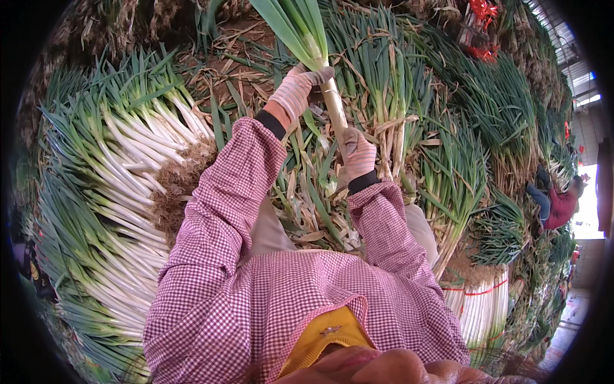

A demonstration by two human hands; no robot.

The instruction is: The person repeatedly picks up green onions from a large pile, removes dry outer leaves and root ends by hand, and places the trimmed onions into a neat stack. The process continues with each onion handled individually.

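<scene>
A long green onion (334, 103) slants across in front of me, its green leaves (300, 31) pointing up and away. My left hand (300, 84), in a striped work glove, grips it where the white stalk meets the leaves. Lower down, my right hand (359, 152), gloved alike, is closed around the stalk near its root end, which the fingers mostly hide. Under both hands lies a litter of stripped leaves and dry skins (307, 201). To the left, a broad pile of cleaned green onions (129, 177) shows white stalks, with brown roots (184, 177) turned towards me.
Uncleaned green onions (383, 105) with dry leaves lie ahead and to the right. A bundle tied with red bands (482, 297) is at lower right. Red ribbon (482, 14) shows at the top right. Another person (561, 206) is at the far right.
</scene>
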